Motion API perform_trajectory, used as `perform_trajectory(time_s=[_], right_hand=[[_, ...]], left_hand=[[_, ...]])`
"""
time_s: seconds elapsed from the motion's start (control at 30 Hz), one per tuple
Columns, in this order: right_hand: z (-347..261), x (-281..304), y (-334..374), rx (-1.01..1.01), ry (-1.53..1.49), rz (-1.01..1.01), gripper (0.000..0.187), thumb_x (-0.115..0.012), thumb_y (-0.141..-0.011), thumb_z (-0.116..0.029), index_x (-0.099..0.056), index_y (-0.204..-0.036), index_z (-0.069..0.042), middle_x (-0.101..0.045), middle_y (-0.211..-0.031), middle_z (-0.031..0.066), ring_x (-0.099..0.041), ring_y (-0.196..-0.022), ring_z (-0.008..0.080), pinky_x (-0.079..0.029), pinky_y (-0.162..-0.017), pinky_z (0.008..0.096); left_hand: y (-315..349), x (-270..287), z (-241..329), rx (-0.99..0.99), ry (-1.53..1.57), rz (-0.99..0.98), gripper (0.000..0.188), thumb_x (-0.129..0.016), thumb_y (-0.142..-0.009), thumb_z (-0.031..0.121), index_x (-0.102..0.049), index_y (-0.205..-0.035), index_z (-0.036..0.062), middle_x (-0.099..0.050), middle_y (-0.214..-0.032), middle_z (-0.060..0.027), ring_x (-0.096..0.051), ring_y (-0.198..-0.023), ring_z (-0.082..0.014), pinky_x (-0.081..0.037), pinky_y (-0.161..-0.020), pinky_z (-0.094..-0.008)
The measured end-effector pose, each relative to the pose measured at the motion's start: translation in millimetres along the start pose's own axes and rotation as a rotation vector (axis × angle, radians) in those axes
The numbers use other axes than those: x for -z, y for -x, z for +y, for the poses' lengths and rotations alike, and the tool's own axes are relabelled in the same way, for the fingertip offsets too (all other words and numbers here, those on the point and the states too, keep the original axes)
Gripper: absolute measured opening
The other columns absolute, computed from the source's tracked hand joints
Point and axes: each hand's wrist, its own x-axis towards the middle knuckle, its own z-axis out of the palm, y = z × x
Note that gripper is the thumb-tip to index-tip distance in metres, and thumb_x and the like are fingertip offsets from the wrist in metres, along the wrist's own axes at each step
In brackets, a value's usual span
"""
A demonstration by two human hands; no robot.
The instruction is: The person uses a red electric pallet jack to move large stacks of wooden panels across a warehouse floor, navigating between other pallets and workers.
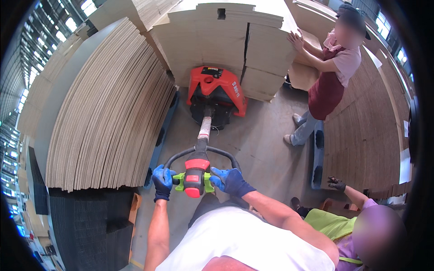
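We see our left hand (pixel 163 181) in a blue glove curled around the left side of the black loop handle (pixel 199 156) of a red electric pallet truck (pixel 216 92), and our right hand (pixel 229 180), also blue-gloved, closed around the right side of the same loop; the fingertips of both are tucked behind the grip, so we cannot make them out. Between the hands sits the red and green control head (pixel 195 177). The truck's body stands far from us in the middle, its forks hidden under a tall stack of pale cardboard sheets (pixel 217 36) whose top is cut off by the frame. To the left a leaning stack of flat cardboard sheets (pixel 106 117) hides most of its blue pallet (pixel 161 135). On the far right a person in a dark red apron (pixel 326 88) presses both palms against the stack. Near right, another person in a yellow-green vest (pixel 332 223) is partly cut off, one dark-gloved hand (pixel 337 184) raised beside a brown cardboard stack (pixel 366 131).
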Motion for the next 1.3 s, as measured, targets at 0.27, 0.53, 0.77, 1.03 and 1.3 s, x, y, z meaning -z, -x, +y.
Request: perform_trajectory(time_s=[0.27,0.53,0.77,1.03,1.3], right_hand=[[-9.8,6.7,-27.0,-0.060,0.019,0.003,0.038,-0.061,-0.086,-0.029,-0.064,-0.112,0.000,-0.066,-0.074,0.0164,-0.065,-0.062,0.0311,-0.051,-0.058,0.0382],[-19.8,-39.3,-60.2,-0.095,0.051,0.066,0.040,-0.050,-0.092,-0.043,-0.060,-0.111,-0.009,-0.064,-0.067,0.0156,-0.062,-0.059,0.0336,-0.046,-0.053,0.0452],[-32.6,-62.0,-90.1,-0.137,0.078,0.097,0.038,-0.051,-0.092,-0.044,-0.061,-0.105,-0.009,-0.062,-0.063,0.0155,-0.061,-0.053,0.0325,-0.045,-0.050,0.0443],[-39.6,-73.4,-122.3,-0.204,0.097,0.110,0.038,-0.050,-0.092,-0.046,-0.059,-0.100,-0.009,-0.061,-0.059,0.0160,-0.060,-0.050,0.0329,-0.044,-0.048,0.0442],[-39.5,-66.7,-142.4,-0.243,0.051,0.109,0.040,-0.048,-0.093,-0.048,-0.058,-0.097,-0.009,-0.060,-0.059,0.0153,-0.060,-0.050,0.0327,-0.043,-0.047,0.0445]], left_hand=[[-28.5,-1.1,-6.3,-0.047,0.033,0.018,0.033,-0.043,-0.085,0.011,-0.066,-0.062,0.0057,-0.065,-0.060,-0.0088,-0.060,-0.062,-0.0314,-0.045,-0.087,-0.0461],[-52.4,11.5,-62.1,0.009,0.118,-0.046,0.036,-0.042,-0.087,0.010,-0.066,-0.061,0.0040,-0.065,-0.060,-0.0097,-0.061,-0.065,-0.0331,-0.043,-0.089,-0.0465],[-76.4,15.0,-107.2,-0.019,0.140,-0.032,0.039,-0.041,-0.088,0.015,-0.066,-0.060,0.0043,-0.063,-0.057,-0.0099,-0.060,-0.060,-0.0309,-0.043,-0.090,-0.0463],[-108.6,28.5,-126.2,0.028,0.189,-0.149,0.041,-0.042,-0.092,0.020,-0.068,-0.067,-0.0002,-0.066,-0.064,-0.0122,-0.062,-0.077,-0.0309,-0.041,-0.095,-0.0450],[-129.8,22.6,-133.4,0.006,0.173,-0.104,0.042,-0.041,-0.090,0.021,-0.067,-0.064,0.0023,-0.065,-0.060,-0.0103,-0.062,-0.068,-0.0303,-0.042,-0.094,-0.0482]])
